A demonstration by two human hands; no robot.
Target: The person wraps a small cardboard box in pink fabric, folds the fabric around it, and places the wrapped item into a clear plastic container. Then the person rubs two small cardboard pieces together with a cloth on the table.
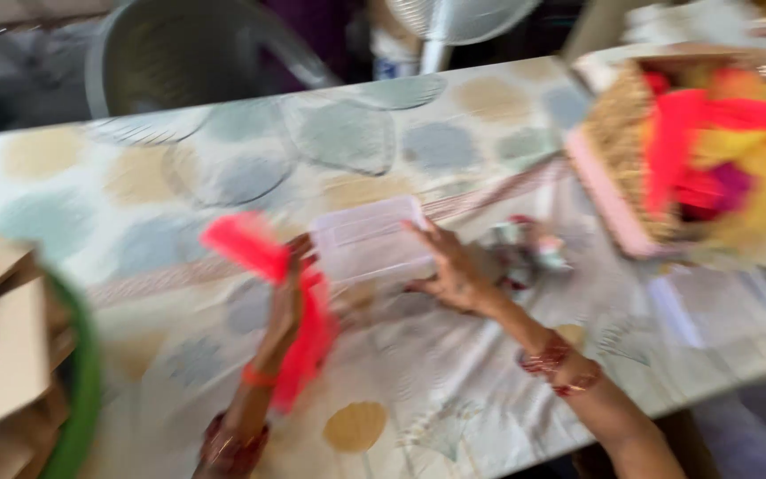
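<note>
The picture is motion-blurred. My left hand (284, 302) grips a bright red-pink piece of cloth (250, 247) that hangs down past my wrist. My right hand (454, 270) holds the right side of a clear plastic box (367, 239) lying on the patterned tablecloth (330, 151). The two hands are close together, on either side of the box. Red bangles sit on both wrists.
A straw basket (622, 133) full of red, yellow and pink cloth stands at the right. Small blurred items (525, 248) lie beside my right hand. Cardboard pieces in a green-rimmed tub (82, 381) are at the left. A grey plastic chair (188, 53) and a fan (454, 18) stand behind the table.
</note>
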